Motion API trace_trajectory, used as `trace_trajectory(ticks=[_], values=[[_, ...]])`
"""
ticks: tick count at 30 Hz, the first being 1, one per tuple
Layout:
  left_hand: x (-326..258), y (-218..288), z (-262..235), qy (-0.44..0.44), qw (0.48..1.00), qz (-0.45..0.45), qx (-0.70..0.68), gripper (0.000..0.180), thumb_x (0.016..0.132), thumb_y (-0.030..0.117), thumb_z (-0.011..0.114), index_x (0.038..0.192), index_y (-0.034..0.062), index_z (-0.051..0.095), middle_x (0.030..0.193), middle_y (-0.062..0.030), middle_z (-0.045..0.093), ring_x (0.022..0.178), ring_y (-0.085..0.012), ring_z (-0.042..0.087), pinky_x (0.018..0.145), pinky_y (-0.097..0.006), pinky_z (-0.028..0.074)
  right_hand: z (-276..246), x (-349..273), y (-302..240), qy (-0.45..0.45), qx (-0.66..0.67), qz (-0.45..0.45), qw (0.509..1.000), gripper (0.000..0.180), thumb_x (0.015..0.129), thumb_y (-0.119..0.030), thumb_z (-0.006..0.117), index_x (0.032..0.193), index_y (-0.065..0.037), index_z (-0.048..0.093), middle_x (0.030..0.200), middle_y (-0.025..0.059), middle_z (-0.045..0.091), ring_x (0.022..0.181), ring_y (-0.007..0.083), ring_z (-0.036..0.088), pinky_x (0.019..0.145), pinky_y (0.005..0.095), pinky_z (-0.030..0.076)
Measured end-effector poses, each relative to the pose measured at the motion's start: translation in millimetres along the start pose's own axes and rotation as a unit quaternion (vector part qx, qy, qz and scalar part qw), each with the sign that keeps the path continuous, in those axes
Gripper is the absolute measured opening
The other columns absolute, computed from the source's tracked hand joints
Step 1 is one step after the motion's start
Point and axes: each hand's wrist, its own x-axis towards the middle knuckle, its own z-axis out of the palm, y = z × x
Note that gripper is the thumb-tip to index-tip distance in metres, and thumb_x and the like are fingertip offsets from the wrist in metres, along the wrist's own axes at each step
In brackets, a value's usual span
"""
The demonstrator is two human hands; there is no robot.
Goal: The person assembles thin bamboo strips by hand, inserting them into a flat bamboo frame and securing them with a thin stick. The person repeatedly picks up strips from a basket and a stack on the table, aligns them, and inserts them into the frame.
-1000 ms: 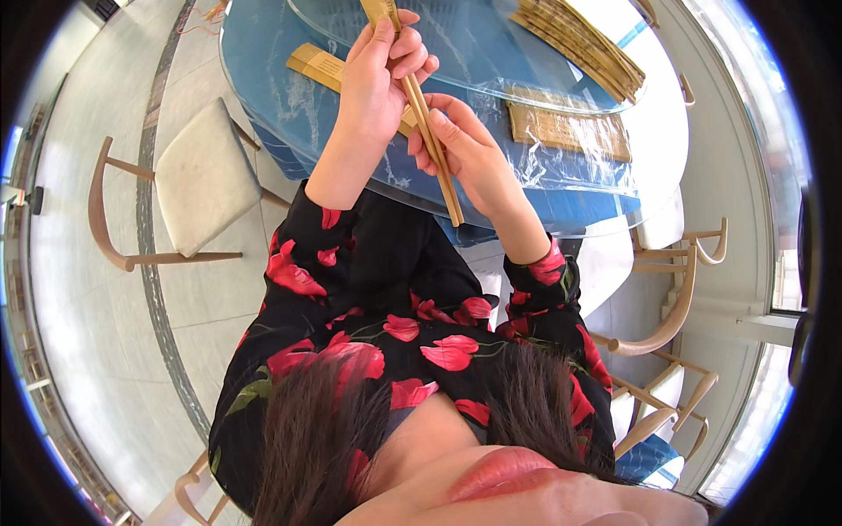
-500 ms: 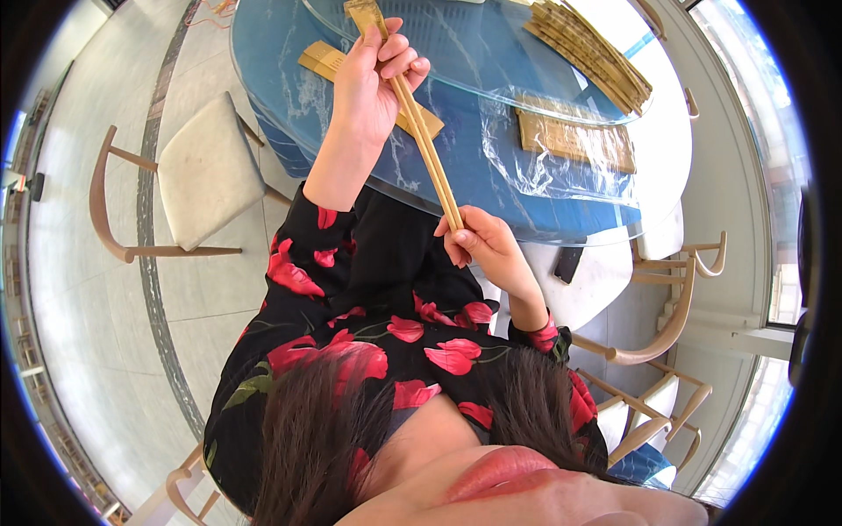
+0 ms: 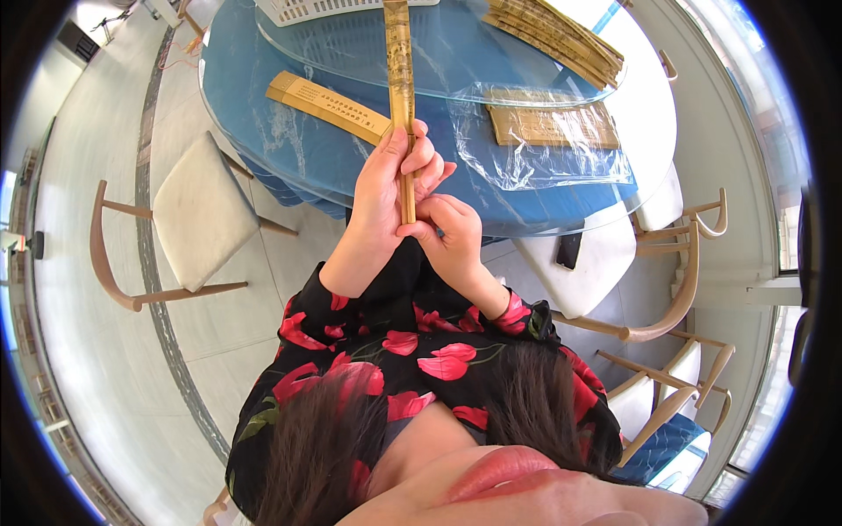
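A pair of light wooden chopsticks [image 3: 408,203] sits mostly inside a long gold paper sleeve [image 3: 399,66] with dark mottled print, held upright before me. My left hand [image 3: 384,193] is closed around the sleeve's lower part and the sticks. The thumb and fingers of my right hand [image 3: 452,230] pinch the chopsticks' lower ends. Behind my left hand, flat gold paper sleeves [image 3: 320,103] lie on the blue table [image 3: 254,149]. Farther right is a pile of mottled sleeves [image 3: 561,42]; whether they hold chopsticks I cannot tell.
A clear plastic bag [image 3: 535,167] with a stack of gold sleeves [image 3: 553,127] lies at the table's right front. At the far edge stands a white basket [image 3: 294,10]. A dark phone [image 3: 568,252] rests on a white chair seat [image 3: 574,285]; another chair [image 3: 206,210] is left.
The chopsticks have slid farther into the sleeve, leaving only a short length out. My hands have come together, the left lower down. The view has shifted, bringing in the basket.
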Motion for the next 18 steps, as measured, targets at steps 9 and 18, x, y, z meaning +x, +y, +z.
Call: trace_trajectory(ticks=[9, 18], values=[[27.2, 38.0, 14.8, 0.057, 0.985, 0.085, 0.139, 0.053, 0.113, 0.041, 0.036, 0.145, -0.0001, 0.048, 0.132, -0.0174, 0.065, 0.099, -0.0200, 0.067, 0.097, -0.040, 0.055, -22.5, -16.7, -7.9, -0.064, 0.217, 0.264, 0.938, 0.022, 0.105, -0.013, 0.058, 0.089, 0.001, 0.061, 0.072, -0.0001, 0.058, 0.063, 0.0059, 0.053, 0.058, 0.0223, 0.042], [35.1, 43.5, -9.9, -0.032, 0.986, 0.159, 0.032, 0.051, 0.113, 0.038, 0.039, 0.148, 0.0016, 0.045, 0.090, 0.0013, 0.058, 0.062, -0.0057, 0.037, 0.059, -0.023, 0.033, -16.7, -39.0, -15.8, -0.059, 0.206, 0.258, 0.942, 0.018, 0.102, -0.009, 0.061, 0.087, 0.001, 0.062, 0.069, 0.0011, 0.056, 0.060, 0.0071, 0.053, 0.055, 0.0243, 0.040]])
